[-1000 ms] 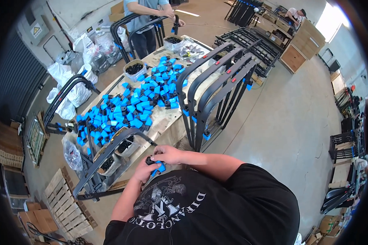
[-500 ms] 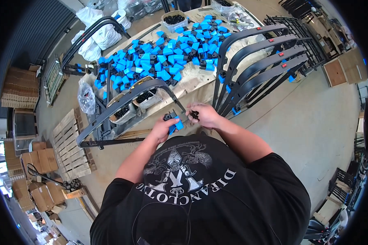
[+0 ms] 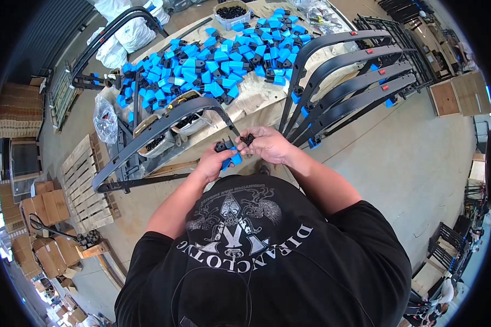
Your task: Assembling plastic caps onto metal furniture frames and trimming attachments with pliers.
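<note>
My left hand (image 3: 211, 163) is closed around blue-and-black plastic blocks (image 3: 233, 158), held in front of my chest. Right beside it, my right hand (image 3: 268, 144) has its fingers curled over several small black parts (image 3: 247, 139); their exact kind is too small to tell. The fingertips of the right hand come close to the blocks, and I cannot tell whether they touch. Just beyond both hands stands a black curved frame (image 3: 163, 126), its bent end near the right hand. A large heap of similar blue-and-black blocks (image 3: 202, 71) lies on the wooden table (image 3: 263, 101).
More black curved frames (image 3: 354, 73) lean at the table's right side. Tubs of small black parts stand at the near edge, and another tub (image 3: 232, 15) at the back. A wooden pallet (image 3: 88, 185) and cardboard boxes (image 3: 46, 212) are at left.
My right hand has moved slightly left and nearer to the blocks in my left hand. The whole view has shifted a little. Both hands keep hold of their parts.
</note>
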A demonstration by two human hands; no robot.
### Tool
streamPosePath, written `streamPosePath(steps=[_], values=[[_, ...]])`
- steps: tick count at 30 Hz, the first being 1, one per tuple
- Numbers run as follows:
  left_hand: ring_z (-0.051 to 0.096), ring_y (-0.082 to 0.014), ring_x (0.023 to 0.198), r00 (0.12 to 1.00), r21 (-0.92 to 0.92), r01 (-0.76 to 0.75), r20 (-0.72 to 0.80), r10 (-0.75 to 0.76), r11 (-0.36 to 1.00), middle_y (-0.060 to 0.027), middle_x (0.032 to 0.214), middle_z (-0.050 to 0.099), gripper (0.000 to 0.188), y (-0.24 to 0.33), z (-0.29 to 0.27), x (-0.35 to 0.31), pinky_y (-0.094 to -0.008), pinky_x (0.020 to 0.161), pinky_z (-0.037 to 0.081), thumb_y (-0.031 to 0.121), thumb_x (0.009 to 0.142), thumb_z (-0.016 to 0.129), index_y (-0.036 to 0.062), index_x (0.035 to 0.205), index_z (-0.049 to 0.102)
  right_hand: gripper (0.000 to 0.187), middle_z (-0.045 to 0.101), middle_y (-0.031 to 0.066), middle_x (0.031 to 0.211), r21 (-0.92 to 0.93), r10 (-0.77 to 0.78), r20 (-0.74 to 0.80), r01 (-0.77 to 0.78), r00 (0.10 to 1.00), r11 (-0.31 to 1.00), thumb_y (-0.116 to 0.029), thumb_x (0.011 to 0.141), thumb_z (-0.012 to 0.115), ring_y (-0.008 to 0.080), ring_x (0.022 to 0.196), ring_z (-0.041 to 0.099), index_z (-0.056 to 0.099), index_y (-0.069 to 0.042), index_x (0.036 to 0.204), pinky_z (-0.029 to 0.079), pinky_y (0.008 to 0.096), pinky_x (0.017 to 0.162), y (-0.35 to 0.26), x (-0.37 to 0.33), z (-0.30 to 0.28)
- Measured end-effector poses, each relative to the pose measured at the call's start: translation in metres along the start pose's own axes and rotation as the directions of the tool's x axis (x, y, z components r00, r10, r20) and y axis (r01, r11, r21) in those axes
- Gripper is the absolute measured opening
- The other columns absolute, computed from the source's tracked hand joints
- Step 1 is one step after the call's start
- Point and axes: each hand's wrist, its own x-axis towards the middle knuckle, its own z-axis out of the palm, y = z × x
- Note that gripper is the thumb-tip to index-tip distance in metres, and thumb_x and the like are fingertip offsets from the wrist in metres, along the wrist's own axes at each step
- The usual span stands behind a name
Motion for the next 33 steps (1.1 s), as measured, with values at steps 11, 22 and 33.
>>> streamPosePath(steps=[11, 22, 33], values=[[0.067, -0.0182, 0.083, 1.0, 0.035, 0.014, -0.02, -0.013, 0.999, -0.0082, 0.101, 0.069, 0.034, 0.002, -0.001, 0.016, -0.0321, 0.068, 0.055, 0.014, 0.086, 0.074, 0.0016, 0.115, 0.059, 0.018, 0.065, 0.0203, 0.107, 0.098, 0.142, -0.128, -0.13, 0.982, 0.987, -0.008, 0.097, 0.05, 0.028, 0.088, 0.068, 0.056, 0.004, 0.11, 0.056, 0.0399, 0.075, -0.007, 0.007, 0.002], [0.065, -0.016, 0.07, 0.997, 0.017, -0.026, -0.074, 0.028, 0.999, -0.0067, 0.089, 0.071, 0.038, 0.001, 0.005, 0.039, -0.0289, 0.061, 0.052, 0.021, 0.081, 0.082, 0.0029, 0.108, 0.062, 0.052, 0.067, 0.0187, 0.08, -0.694, -0.21, -0.546, -0.297, 0.811, 0.656, -0.042, 0.105, 0.045, 0.0268, 0.072, 0.066, 0.064, 0.005, 0.093, 0.05, 0.0407, 0.068, -0.006, 0.033, 0.005], [0.061, -0.0132, 0.07, 0.98, 0.136, -0.036, -0.189, 0.062, 0.99, -0.0041, 0.085, 0.068, 0.028, -0.011, 0.006, 0.04, -0.0295, 0.062, 0.049, 0.019, 0.088, 0.078, 0.0019, 0.107, 0.065, 0.056, 0.067, 0.029, 0.096, -0.808, -0.268, -0.393, -0.191, 0.88, 0.557, -0.041, 0.105, 0.039, 0.0421, 0.092, 0.065, 0.065, 0.008, 0.096, 0.047, 0.0465, 0.086, 0.001, 0.057, -0.005]])
